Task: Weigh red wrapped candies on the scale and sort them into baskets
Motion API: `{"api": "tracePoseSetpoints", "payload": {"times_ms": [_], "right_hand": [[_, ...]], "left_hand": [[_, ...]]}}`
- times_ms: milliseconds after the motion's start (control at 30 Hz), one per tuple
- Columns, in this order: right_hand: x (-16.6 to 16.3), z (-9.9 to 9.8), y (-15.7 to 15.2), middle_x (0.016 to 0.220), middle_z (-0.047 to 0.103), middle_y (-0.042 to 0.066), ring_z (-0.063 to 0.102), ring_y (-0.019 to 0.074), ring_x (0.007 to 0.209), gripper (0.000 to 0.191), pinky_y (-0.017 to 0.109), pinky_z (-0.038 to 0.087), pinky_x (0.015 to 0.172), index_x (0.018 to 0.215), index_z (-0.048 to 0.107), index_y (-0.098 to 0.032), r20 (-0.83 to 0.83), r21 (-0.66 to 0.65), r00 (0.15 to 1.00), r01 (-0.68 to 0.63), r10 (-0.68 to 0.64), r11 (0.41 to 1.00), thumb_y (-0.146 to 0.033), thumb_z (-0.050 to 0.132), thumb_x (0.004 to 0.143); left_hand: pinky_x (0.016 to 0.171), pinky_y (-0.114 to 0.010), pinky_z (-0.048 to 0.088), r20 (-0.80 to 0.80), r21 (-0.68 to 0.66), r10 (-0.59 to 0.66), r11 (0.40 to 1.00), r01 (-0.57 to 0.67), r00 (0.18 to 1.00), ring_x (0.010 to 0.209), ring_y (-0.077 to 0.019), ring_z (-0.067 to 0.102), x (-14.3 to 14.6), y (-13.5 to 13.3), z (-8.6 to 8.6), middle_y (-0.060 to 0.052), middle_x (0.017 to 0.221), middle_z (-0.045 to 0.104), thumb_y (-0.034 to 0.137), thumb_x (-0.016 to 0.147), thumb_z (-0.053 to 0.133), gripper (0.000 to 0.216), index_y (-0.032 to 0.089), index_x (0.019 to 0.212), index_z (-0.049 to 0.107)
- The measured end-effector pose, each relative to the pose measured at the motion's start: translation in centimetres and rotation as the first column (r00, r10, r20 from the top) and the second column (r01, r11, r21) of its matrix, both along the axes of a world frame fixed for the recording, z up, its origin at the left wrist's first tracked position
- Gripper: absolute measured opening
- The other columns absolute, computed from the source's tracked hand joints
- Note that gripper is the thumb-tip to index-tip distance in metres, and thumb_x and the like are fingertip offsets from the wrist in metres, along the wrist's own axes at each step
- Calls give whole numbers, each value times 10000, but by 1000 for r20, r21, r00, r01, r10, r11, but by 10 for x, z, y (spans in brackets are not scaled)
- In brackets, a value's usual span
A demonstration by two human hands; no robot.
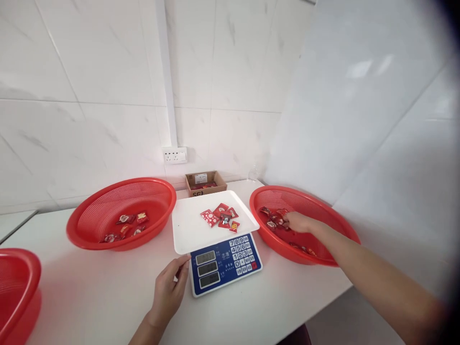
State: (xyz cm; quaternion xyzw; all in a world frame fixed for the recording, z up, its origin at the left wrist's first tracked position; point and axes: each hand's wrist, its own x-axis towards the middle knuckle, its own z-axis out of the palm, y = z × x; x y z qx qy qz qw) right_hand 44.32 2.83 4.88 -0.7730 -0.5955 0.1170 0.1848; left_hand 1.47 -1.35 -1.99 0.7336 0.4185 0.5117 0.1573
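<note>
Candies (275, 219) under right hand (297, 222)

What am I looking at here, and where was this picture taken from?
It is one view from a camera worn on a person's head, looking down at their two bare hands over a white counter. In the middle stands a blue scale with a white tray holding a few red sweets. The left hand rests by the scale's front corner, holding nothing. The right hand reaches into the right red basket among wrapped sweets; whether it has one in its grip is unclear. Another red basket with sweets sits left, a small cardboard box behind.
</note>
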Motion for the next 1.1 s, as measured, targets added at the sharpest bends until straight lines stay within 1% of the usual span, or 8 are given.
{"api": "tracePoseSetpoints", "payload": {"times_ms": [133, 267, 367, 500, 667, 767, 933, 1100], "right_hand": [[-22, 31, 14, 580, 589, 48, 560, 197, 582, 215, 307, 385, 593, 561, 558, -202, 128, -23, 992, -10, 13, 1000, -165, 529, 772], [-87, 55, 17, 778, 646, 44, 594, 198, 739, 232, 276, 386, 635, 769, 619, -214, 184, 48, 968, -182, 170, 982, -307, 431, 869], [-148, 52, 8, 979, 646, 64, 601, 212, 834, 234, 277, 391, 641, 924, 646, -220, 324, -11, 877, -371, 355, 928, -274, 424, 875], [-196, 31, -1, 1008, 628, 106, 606, 221, 834, 232, 294, 408, 652, 959, 634, -178, 462, -135, 719, -521, 519, 842, -195, 421, 868], [-197, 27, 7, 976, 635, 79, 610, 222, 856, 244, 286, 399, 642, 883, 662, -205, 390, -143, 781, -472, 488, 870, -302, 438, 885], [-191, 35, 9, 1017, 630, 55, 605, 214, 890, 267, 270, 382, 631, 978, 658, -246, 331, -107, 824, -451, 460, 886, -296, 410, 893], [-185, 38, 13, 1004, 634, 51, 607, 200, 858, 298, 261, 368, 620, 920, 696, -257, 289, -166, 819, -467, 496, 868, -261, 402, 878], [-170, 31, 31, 1014, 620, 54, 602, 208, 844, 337, 262, 343, 593, 1087, 645, -303, 319, -102, 848, -414, 423, 905, -249, 394, 869]], "left_hand": [[487, -170, 465, 4, -2, -3, 1000, 3, 1000, 517, -91, 553, 0, -1, 0, -12, 661, 655, 300, 862, 483, 221, 167, 909, 654], [506, -178, 472, 16, -12, -23, 1000, 23, 1000, 540, -97, 566, 0, -3, 1, -20, 682, 663, 281, 863, 482, 209, 161, 914, 646], [507, -185, 472, 10, -25, -24, 999, 24, 1000, 532, -96, 553, -1, -3, 2, -19, 665, 654, 276, 867, 474, 210, 161, 915, 643], [501, -196, 473, 13, -56, -5, 998, 6, 1000, 524, -100, 544, -1, -3, 2, -19, 653, 646, 310, 870, 467, 237, 169, 921, 650], [540, -205, 490, 20, -56, -31, 998, 32, 999, 561, -108, 568, -1, -2, -1, -36, 704, 664, 303, 877, 461, 234, 169, 935, 644], [543, -202, 487, 15, -53, -34, 998, 35, 999, 567, -107, 572, -1, -2, -3, -32, 717, 666, 293, 877, 464, 221, 176, 942, 640], [537, -198, 484, 18, -46, -47, 998, 48, 999, 561, -104, 570, -1, -3, -3, -30, 719, 667, 283, 880, 464, 215, 177, 947, 638], [533, -194, 483, 28, -41, -52, 998, 53, 998, 559, -105, 575, -1, -3, -3, -27, 719, 672, 269, 874, 474, 202, 175, 945, 638]]}}
